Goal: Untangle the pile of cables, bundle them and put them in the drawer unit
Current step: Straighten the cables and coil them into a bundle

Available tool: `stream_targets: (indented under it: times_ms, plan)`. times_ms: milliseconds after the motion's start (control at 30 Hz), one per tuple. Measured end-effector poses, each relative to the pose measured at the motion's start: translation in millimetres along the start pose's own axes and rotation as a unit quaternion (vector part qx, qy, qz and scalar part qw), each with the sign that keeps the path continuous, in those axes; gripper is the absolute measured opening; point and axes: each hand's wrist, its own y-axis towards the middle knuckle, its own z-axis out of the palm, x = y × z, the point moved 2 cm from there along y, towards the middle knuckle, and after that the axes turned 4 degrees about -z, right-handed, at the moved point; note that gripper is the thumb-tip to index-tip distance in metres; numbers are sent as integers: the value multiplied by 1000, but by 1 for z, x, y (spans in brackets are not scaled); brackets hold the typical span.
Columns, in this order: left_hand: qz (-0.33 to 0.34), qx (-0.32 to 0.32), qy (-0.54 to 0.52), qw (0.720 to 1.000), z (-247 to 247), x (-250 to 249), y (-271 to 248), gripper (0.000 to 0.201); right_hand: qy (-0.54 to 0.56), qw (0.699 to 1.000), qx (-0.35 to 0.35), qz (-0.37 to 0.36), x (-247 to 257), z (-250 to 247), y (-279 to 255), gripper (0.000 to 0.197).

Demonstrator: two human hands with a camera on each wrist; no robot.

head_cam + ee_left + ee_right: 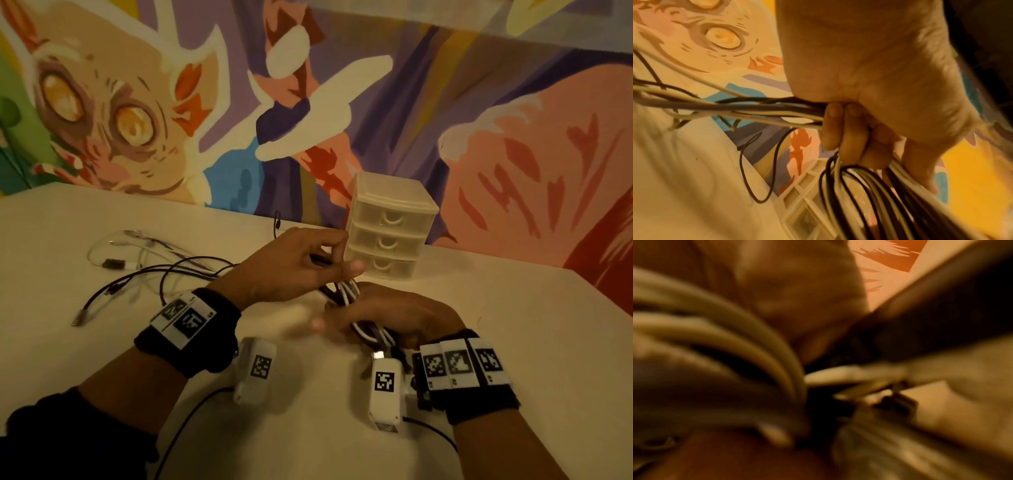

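Observation:
A bundle of black, white and purple cables (346, 294) runs between both hands above the table. My left hand (301, 260) grips its far end, fingers curled round the strands (797, 110). Nearer me, my right hand (387, 318) holds the looped part of the bundle (371, 334); its view is blurred, showing pale cable loops (735, 340) close to the lens. Loose tails of the cables (154, 274) trail left across the table. The small translucent drawer unit (390, 222) with three shut drawers stands just behind my left hand.
The cream table (102, 342) meets a painted mural wall at the back. A thin black cable (276, 224) lies near the wall by the unit. The table's right edge (616, 318) runs diagonally close to my right hand.

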Motion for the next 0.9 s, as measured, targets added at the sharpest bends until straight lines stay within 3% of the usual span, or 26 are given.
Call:
stream_targets:
  times_ms: [33,133,200,333,467,567,633,733,900]
  plan:
    - [-19,27,-21,999,-2,-2,-1,36,-26,1000,-9,15,1,3,1,35]
    - [-66,58,-67,994,-10,1,-4,32,-7,996,-29,83,-5,7,11,14]
    - [-92,56,-80,991,-17,9,-7,27,19,994,-54,95,-7,9,13,20]
    - [-109,70,-35,991,-24,22,-11,53,36,989,-127,62,-7,10,12,15]
    - [-90,-15,32,995,-19,34,-3,55,-37,982,-181,24,-2,8,14,35]
    - [-93,-69,51,992,-18,38,-2,52,-101,975,-195,22,4,12,13,27]
    - [-92,-71,70,991,-15,38,-2,51,-161,963,-217,24,8,17,12,5]
    - [-73,-73,72,992,-12,37,-2,59,-256,938,-233,33,10,19,10,25]
    - [-44,-172,155,972,-10,36,-1,47,-312,916,-249,23,17,22,3,23]
